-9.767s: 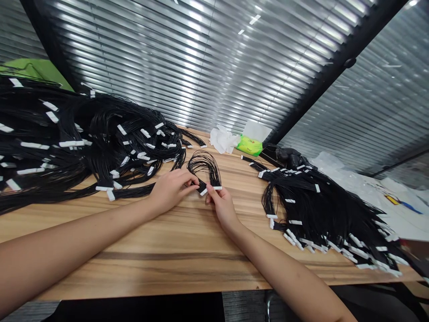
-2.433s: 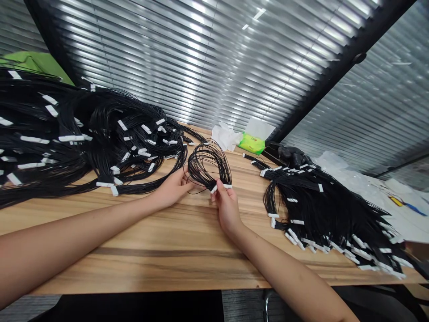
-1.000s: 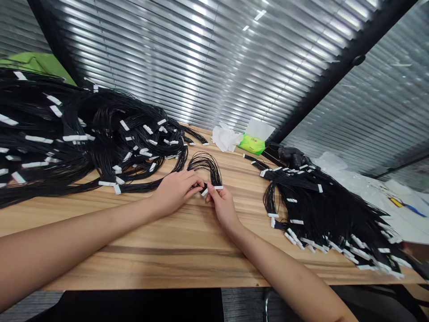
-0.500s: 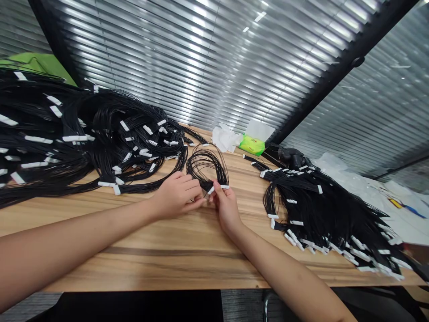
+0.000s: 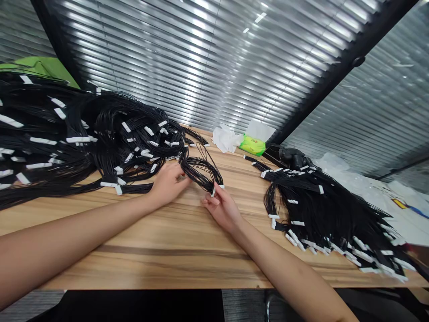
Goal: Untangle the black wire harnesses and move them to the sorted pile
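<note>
A looped black wire harness (image 5: 201,172) with white connectors at its ends is between my hands, over the wooden table. My right hand (image 5: 225,208) pinches its connector end between thumb and finger, the other fingers loosely curled. At the left side of the loop, my left hand (image 5: 169,182) has its fingers curled around the wires; the fingertips are partly hidden. Just beyond my left hand lies a large heap of similar black harnesses (image 5: 110,116) with white connectors.
On the right lies a second pile of black harnesses (image 5: 321,210). A green tissue pack (image 5: 253,144) and crumpled white tissue (image 5: 225,137) sit at the back, before the metal blinds (image 5: 201,58). Yellow-and-blue tool handles (image 5: 407,205) lie far right. The table's front edge (image 5: 161,288) is near me.
My left hand has moved left and slightly away from me, from beside the connectors to the loop's left side. The loop has tilted and flattened. My right hand still pinches the connector end.
</note>
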### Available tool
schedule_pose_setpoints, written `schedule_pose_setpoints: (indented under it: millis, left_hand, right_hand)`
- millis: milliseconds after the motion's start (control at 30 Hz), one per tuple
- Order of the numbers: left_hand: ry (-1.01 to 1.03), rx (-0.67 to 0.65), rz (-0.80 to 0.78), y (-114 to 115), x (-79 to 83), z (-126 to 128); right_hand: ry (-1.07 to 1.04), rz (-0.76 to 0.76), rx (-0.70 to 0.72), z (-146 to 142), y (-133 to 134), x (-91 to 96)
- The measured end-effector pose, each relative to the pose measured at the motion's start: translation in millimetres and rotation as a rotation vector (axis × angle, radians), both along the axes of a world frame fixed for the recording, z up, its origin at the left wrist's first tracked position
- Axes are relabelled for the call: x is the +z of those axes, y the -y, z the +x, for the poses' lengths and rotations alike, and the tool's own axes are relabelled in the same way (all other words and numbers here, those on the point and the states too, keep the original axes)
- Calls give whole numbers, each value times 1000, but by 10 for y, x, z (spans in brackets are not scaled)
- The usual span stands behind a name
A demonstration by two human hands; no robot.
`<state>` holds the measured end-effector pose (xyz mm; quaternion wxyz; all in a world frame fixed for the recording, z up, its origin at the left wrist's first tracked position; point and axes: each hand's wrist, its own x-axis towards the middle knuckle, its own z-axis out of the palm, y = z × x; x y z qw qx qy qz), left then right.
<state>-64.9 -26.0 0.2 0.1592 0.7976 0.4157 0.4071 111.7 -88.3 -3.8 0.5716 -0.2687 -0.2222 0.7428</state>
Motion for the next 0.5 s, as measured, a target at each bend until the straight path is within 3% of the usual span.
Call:
schedule_pose_setpoints:
  millis: [133, 200, 400, 500]
  left_hand:
    - [384, -264, -262, -74, -63, 0]
    - [480, -337, -354, -132, -108, -4]
    - [534, -391, -505, -253, -183, -24]
    - [416, -477, -557, -143, -109, -22]
  right_hand:
    - [70, 84, 110, -1, 55, 54]
    - [107, 109, 153, -6, 85, 61]
    - [297, 197, 469, -49, 208, -41]
    - [377, 230, 446, -58, 219, -71]
